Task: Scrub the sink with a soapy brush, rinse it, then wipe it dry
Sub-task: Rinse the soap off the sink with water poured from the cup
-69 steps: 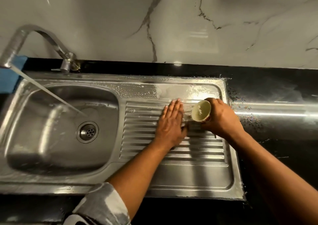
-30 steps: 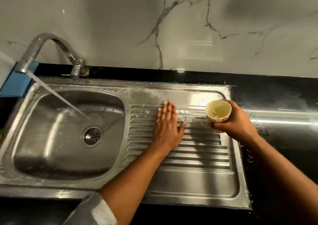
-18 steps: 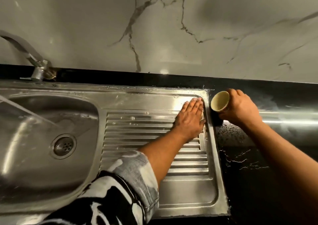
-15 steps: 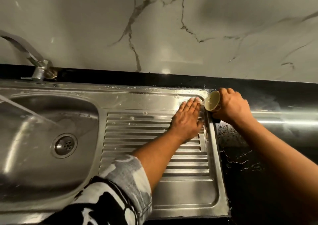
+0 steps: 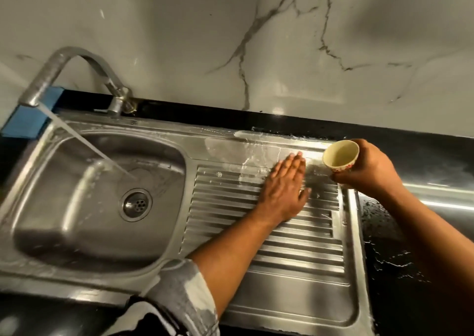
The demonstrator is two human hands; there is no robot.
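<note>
Presses the left grip [image 5: 284, 189] flat on the wet, ribbed drainboard of the sink [image 5: 295, 306], fingers [image 5: 292, 165] straight and close together. Holds a small cup [image 5: 339, 153] just beside it in the right grip [image 5: 372, 172], curled round the cup above the sink's far right corner. Runs water from the tap [image 5: 77, 61] into the basin, landing near the drain [image 5: 136, 203]. Leaves droplets on the black tabletop [image 5: 410, 271].

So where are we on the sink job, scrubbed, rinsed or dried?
Scrubbing looks done: no brush in view, only soapy film along the back edge of the drainboard. Rinsing is in hand: the tap runs into the basin, the right hand holds a cup, the left hand lies flat on the drainboard. Left: clear that film, then wipe dry; no cloth visible.
</note>
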